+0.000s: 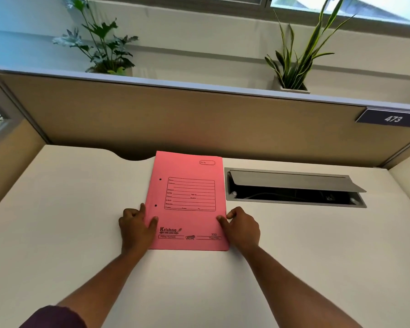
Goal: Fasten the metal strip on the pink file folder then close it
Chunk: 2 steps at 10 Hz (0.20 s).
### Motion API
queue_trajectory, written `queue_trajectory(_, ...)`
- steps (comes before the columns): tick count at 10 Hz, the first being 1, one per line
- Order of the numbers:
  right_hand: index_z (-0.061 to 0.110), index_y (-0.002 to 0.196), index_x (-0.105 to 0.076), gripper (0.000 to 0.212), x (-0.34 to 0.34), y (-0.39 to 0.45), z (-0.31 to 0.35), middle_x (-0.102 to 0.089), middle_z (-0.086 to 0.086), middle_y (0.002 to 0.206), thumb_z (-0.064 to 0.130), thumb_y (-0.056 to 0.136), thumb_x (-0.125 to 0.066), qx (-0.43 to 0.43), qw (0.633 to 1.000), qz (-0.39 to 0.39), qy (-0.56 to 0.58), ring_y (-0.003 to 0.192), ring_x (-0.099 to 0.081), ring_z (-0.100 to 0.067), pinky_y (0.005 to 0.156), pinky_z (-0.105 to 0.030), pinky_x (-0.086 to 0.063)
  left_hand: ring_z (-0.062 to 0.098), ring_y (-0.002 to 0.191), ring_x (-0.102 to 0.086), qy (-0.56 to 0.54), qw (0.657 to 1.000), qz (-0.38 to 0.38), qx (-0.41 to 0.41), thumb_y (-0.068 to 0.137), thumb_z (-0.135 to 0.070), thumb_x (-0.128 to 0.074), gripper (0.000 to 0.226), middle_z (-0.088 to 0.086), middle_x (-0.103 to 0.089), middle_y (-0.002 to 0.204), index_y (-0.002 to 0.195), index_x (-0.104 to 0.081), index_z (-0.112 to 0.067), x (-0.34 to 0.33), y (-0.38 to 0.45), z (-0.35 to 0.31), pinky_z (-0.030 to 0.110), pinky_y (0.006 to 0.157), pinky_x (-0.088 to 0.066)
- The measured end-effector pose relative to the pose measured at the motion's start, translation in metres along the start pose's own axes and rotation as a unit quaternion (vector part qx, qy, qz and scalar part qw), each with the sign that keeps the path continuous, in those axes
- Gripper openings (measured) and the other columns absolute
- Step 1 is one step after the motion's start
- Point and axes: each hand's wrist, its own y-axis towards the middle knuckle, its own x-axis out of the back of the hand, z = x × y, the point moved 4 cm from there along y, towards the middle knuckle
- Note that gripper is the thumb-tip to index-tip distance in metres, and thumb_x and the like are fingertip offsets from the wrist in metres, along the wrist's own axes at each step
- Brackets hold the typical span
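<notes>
A dark maroon sleeve [55, 317] is showing at the near left edge. The left hand [135, 227] is gripping the left edge of the closed pink file folder [187, 202], thumb on the cover and fingers curled beside it. The right hand [242, 227] is pinching the right edge the same way. The folder is lying flat on the white desk [69, 209], cover up. To its right, a cable tray [294, 188] is sitting with its lid ajar. Farther off, a partition [175, 114] is carrying a "473" plate [392, 118], with two potted plants [100, 41] standing behind.

Bare table [69, 209] at frame left and bottom offers free passage; the open cable tray [294, 188] at right and partition [175, 114] behind block access
</notes>
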Motion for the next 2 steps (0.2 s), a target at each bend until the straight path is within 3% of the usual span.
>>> queue_trajectory(2,0.03,0.097,-0.052,0.032,-0.0033,-0.0109,0.002,-0.066,0.012,0.081,0.059,0.088,-0.063,-0.012,0.999,0.031,0.042,0.079,-0.064,-0.017,0.071,-0.032,-0.051,0.037,0.124,-0.036,0.053,0.997,0.06,0.002,0.086,-0.04,-0.069,0.084,0.019,-0.041,0.133,0.151,-0.027,-0.007,0.0035,-0.0105,-0.004,0.047,0.106,-0.039)
